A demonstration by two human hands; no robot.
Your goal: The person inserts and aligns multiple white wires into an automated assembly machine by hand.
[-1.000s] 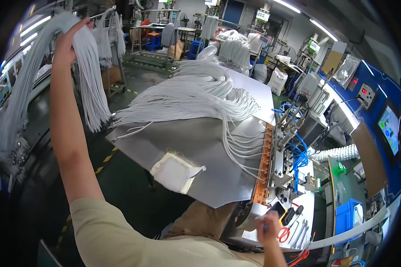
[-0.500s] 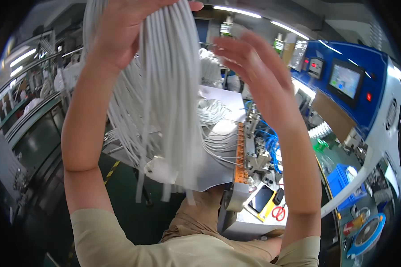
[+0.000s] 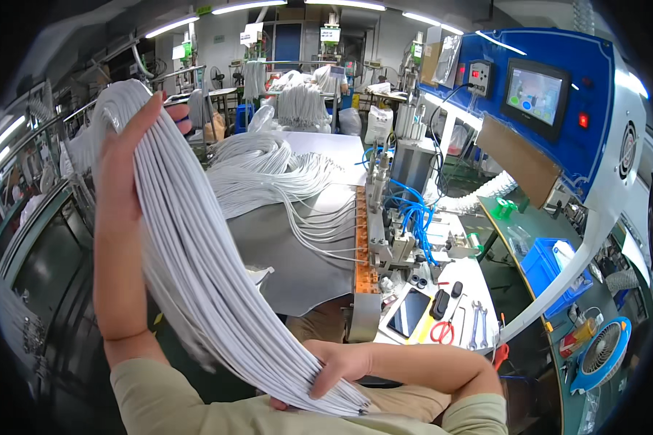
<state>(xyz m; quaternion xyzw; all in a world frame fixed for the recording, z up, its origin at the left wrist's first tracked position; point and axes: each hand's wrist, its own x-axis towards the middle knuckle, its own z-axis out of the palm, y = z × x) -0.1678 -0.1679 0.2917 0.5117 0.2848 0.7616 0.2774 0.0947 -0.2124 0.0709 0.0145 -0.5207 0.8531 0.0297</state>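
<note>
A thick bundle of light grey cables [image 3: 203, 246] stretches diagonally across my body. My left hand [image 3: 134, 134] is raised at the upper left and wrapped round the bundle's folded upper part. Low in front of me, my right hand [image 3: 334, 366] grips the same bundle close to its lower end, where the dark cable tips [image 3: 363, 412] show just past it. More grey cables [image 3: 268, 170] lie heaped on the worktable. From that heap several single cables [image 3: 319, 225] run to an orange fixture strip [image 3: 361, 239] on the machine.
Right of the fixture lie a phone [image 3: 408, 313], red-handled scissors [image 3: 442, 332] and wrenches [image 3: 479, 322]. A blue control panel with a screen [image 3: 535, 98] overhangs the right side. On the green side bench stand a blue bin [image 3: 548, 268] and a small fan [image 3: 602, 355].
The cable bundle has swung from hanging upright to lying diagonally. My left hand has moved down and left. My right hand has come down from the upper right and closed on the bundle's lower end.
</note>
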